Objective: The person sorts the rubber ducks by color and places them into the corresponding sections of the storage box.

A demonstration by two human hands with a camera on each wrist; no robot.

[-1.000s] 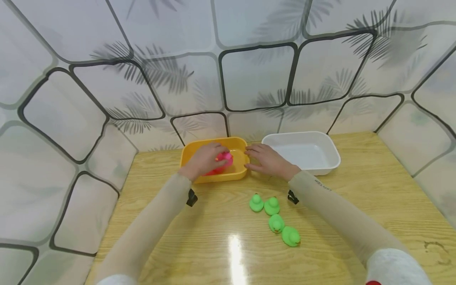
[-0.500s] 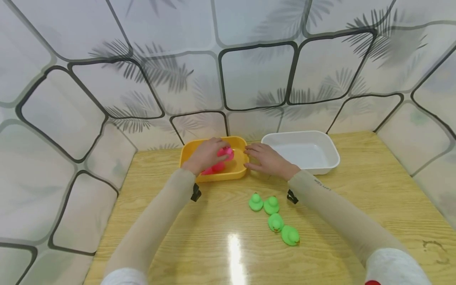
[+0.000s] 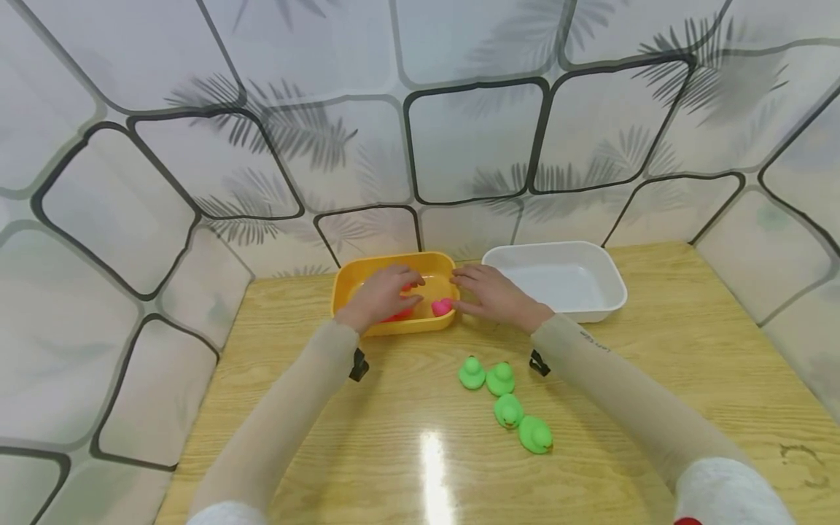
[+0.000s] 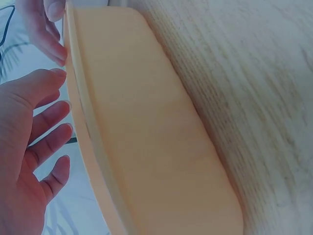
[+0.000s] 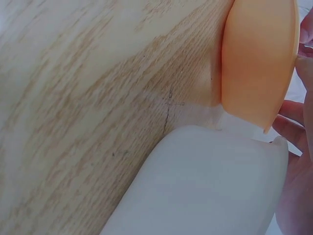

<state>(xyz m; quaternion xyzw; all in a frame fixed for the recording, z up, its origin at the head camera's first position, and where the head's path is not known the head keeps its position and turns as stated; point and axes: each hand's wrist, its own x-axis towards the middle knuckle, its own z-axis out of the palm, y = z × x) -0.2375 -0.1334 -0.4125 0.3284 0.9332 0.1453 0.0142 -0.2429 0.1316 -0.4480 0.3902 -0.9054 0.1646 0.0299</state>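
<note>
Over the left half of a yellow-orange plastic tray [image 3: 429, 328], my left hand [image 3: 380, 292] hovers with its fingers loosely spread and nothing between them, as the left wrist view [image 4: 29, 117] also shows. One pink rubber duck [image 3: 442, 307] lies in the tray's front right corner. Other pink ducks [image 3: 402, 314] are partly hidden under the left hand. My right hand [image 3: 492, 295] reaches in from the right, its extended fingers at the tray's right rim. In the right wrist view those fingers [image 5: 291, 129] show beside the orange wall [image 5: 259, 63].
To the right stands a white tray [image 3: 558, 281], partly behind the right hand. Several green rubber ducks [image 3: 509, 411] sit on the wooden table [image 3: 367, 437] in front of the trays. A patterned wall [image 3: 472, 146] rises behind the table.
A pink duck that was in my left hand half a second ago now lies in the tray's front right corner. The left fingers have let go of it; the right hand stays put.
</note>
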